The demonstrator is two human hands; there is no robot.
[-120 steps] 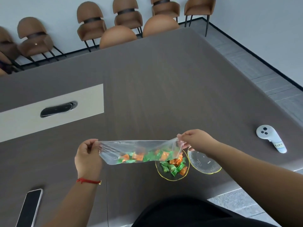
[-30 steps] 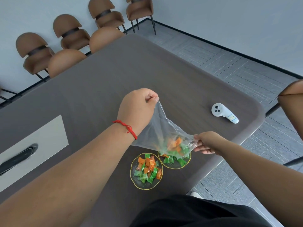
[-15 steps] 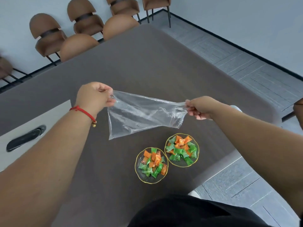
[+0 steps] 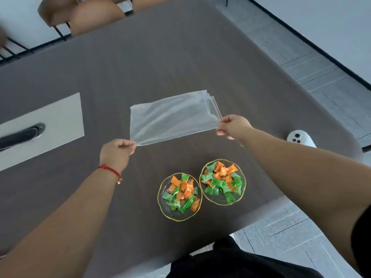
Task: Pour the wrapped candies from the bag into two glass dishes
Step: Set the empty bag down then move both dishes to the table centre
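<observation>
Dark brown surface (image 4: 180, 57), grey tiled floor at right, brown chairs (image 4: 96, 15) at far edge. Clear bag (image 4: 172, 117), nothing inside, stretched flat between both hands above the surface. Left hand (image 4: 116, 153) has a closed grip pinching the bag's near-left corner; right hand (image 4: 232, 126) has a closed grip pinching its right corner. 2 gold-rimmed glass dishes (image 4: 201, 214) sit side by side near the front edge, touching or nearly, each filled with green and orange wrapped candies (image 4: 219, 181). White controller (image 4: 300, 137) at right.

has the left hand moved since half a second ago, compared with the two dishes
Yes. The left hand has dropped toward the near table edge, closer to the left dish, still pinching the empty bag.
</observation>
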